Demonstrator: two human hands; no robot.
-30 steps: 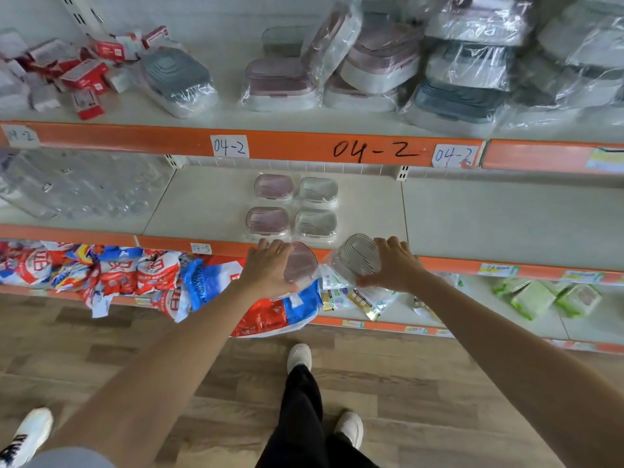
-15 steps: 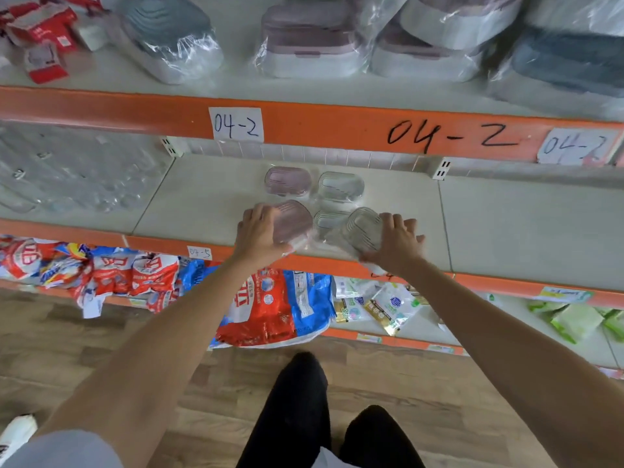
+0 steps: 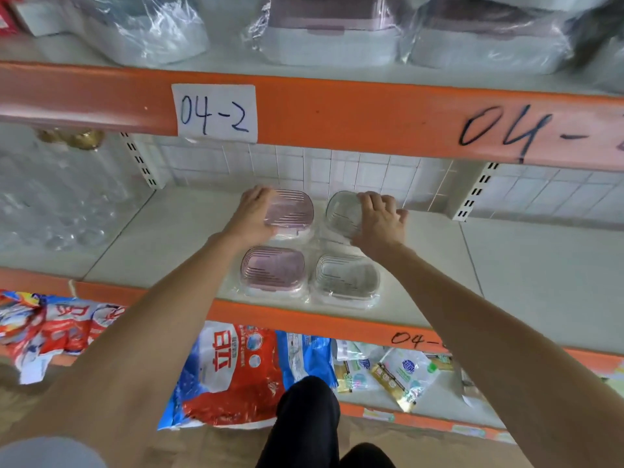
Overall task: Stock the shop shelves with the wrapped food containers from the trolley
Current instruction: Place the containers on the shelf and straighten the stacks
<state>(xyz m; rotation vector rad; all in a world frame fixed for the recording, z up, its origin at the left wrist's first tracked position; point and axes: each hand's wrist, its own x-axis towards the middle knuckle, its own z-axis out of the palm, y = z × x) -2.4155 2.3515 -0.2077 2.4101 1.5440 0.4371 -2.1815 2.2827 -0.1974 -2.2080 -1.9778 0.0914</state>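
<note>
Fingers of the left hand (image 3: 251, 214) curl over a pink container (image 3: 290, 211), right hand (image 3: 380, 221) grips a tilted grey container (image 3: 342, 211) at 3 o'clock of it; both at the shelf (image 3: 169, 231) back row.

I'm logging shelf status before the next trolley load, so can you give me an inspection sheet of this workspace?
Surface: middle shelf, pale, orange front edge, bare to the right of the containers.
Job's things: pink container and clear container at the back; front pink container and front clear container near the edge, all wrapped.
Clutter: nothing seen on this shelf section.
Hands: left hand holds the back pink container; right hand holds the back clear one.
Cables: nothing seen.
Surroundings: paper label reading 04-2; larger wrapped boxes above; detergent bag below.
</note>
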